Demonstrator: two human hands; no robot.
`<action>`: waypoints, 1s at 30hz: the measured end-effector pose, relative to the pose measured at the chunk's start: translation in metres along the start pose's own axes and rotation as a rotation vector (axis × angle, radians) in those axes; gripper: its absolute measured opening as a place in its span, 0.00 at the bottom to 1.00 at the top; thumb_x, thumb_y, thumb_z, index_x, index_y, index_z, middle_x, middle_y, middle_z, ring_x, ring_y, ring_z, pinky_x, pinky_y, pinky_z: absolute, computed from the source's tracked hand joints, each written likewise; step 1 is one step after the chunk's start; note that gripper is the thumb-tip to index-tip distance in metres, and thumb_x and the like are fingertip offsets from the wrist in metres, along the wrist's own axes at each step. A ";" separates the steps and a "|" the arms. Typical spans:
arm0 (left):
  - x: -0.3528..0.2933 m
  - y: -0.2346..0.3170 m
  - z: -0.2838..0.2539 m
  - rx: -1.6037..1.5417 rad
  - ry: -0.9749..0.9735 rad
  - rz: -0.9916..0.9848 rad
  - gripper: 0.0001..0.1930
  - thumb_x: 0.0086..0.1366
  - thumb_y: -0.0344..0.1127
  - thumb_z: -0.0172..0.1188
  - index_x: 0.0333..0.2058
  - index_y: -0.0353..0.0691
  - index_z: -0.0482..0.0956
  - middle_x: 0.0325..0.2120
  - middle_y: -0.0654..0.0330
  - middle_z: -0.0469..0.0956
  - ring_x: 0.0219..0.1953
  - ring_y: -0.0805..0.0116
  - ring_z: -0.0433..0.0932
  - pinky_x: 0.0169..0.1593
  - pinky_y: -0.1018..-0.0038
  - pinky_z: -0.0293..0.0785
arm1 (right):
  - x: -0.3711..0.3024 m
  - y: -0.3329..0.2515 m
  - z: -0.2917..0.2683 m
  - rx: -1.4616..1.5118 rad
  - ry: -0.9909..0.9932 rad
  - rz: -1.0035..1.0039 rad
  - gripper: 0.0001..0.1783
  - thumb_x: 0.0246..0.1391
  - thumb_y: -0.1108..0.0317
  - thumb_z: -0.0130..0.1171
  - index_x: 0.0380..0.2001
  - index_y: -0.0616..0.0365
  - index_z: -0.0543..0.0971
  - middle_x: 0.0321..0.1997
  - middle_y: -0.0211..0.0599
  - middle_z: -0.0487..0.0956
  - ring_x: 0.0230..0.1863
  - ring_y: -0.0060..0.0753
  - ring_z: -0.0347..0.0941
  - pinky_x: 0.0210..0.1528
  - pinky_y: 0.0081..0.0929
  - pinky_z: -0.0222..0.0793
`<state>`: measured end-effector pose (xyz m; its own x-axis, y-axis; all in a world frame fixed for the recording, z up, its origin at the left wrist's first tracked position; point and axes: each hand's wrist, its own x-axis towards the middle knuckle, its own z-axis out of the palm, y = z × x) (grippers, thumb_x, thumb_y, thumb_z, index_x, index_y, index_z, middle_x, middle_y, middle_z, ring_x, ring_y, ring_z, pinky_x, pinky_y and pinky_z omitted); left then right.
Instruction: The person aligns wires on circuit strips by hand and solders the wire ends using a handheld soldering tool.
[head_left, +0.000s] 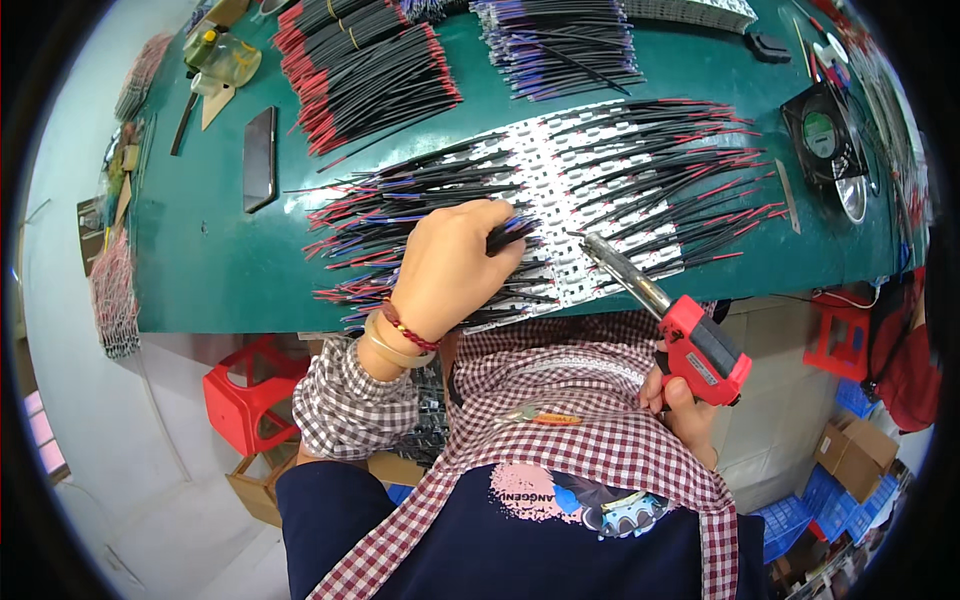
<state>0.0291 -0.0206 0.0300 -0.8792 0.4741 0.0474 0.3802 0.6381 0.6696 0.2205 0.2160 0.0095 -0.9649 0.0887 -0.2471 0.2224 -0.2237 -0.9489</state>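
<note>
My left hand (448, 262) bends over the near left part of a white panel (566, 262) of small metal-dotted pieces. Its fingers are closed around a bunch of short black wires (511, 233) with bluish ends. In my right hand (687, 415) is a red and black soldering gun (703, 352), gripped by the handle. The gun's metal barrel slants up and left, and its thin tip hovers over or touches the panel's middle strip; which of these, I cannot tell. Rows of black wires with red ends (690, 150) stick out from the panel's right side. More wires lie across its left side.
On the green table (215, 285) lie a phone (259, 160), bundles of red-ended wires (370, 75) and purple-ended wires (560, 45). A small black fan (822, 132) stands at the right. Red stools (250, 395) are below the table's edge.
</note>
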 end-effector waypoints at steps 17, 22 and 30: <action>-0.013 0.012 0.025 0.151 -0.080 0.018 0.07 0.49 0.32 0.60 0.23 0.37 0.71 0.20 0.53 0.73 0.24 0.50 0.74 0.27 0.61 0.68 | -0.033 0.027 0.000 0.053 0.052 0.049 0.19 0.58 0.65 0.55 0.47 0.66 0.68 0.24 0.35 0.72 0.23 0.22 0.66 0.26 0.21 0.64; -0.011 0.009 0.027 0.156 -0.112 0.036 0.07 0.49 0.33 0.60 0.23 0.37 0.73 0.20 0.53 0.75 0.24 0.49 0.75 0.27 0.61 0.69 | -0.036 0.025 0.004 0.031 0.062 0.080 0.17 0.58 0.65 0.56 0.45 0.65 0.70 0.25 0.35 0.73 0.25 0.22 0.67 0.28 0.21 0.65; -0.004 0.007 0.028 0.217 -0.184 0.099 0.07 0.50 0.34 0.59 0.24 0.37 0.74 0.19 0.51 0.76 0.24 0.48 0.75 0.28 0.59 0.70 | -0.037 0.026 0.000 -0.060 0.008 0.082 0.09 0.57 0.68 0.56 0.36 0.63 0.74 0.27 0.31 0.73 0.28 0.21 0.68 0.31 0.22 0.65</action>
<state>0.0436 -0.0006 0.0139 -0.7756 0.6297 -0.0436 0.5314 0.6886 0.4934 0.2622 0.2064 -0.0062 -0.9421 0.0805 -0.3256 0.3087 -0.1717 -0.9355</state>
